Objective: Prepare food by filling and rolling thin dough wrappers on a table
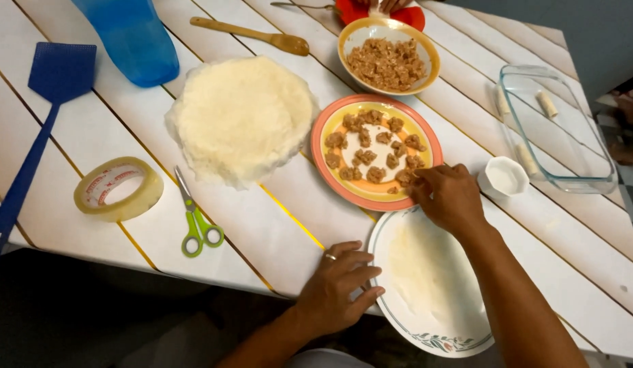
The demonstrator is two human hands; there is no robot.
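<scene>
At centre right of the frame, right hand (447, 196) pinching a filling lump (405, 178) off the orange plate (330, 126), left hand (338, 281) spread flat steadying the white plate (398, 320); next, probably onto the wrapper (429, 269).

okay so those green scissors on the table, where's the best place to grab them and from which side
Take the green scissors by the handle loops, probably coming from the near table edge. The loops point toward the person and the closed blades point away toward the stack of white wrappers, so fingers stay clear of the tips.

Picture's edge cuts the blue container (129, 37) and swatter (30, 136).
</scene>
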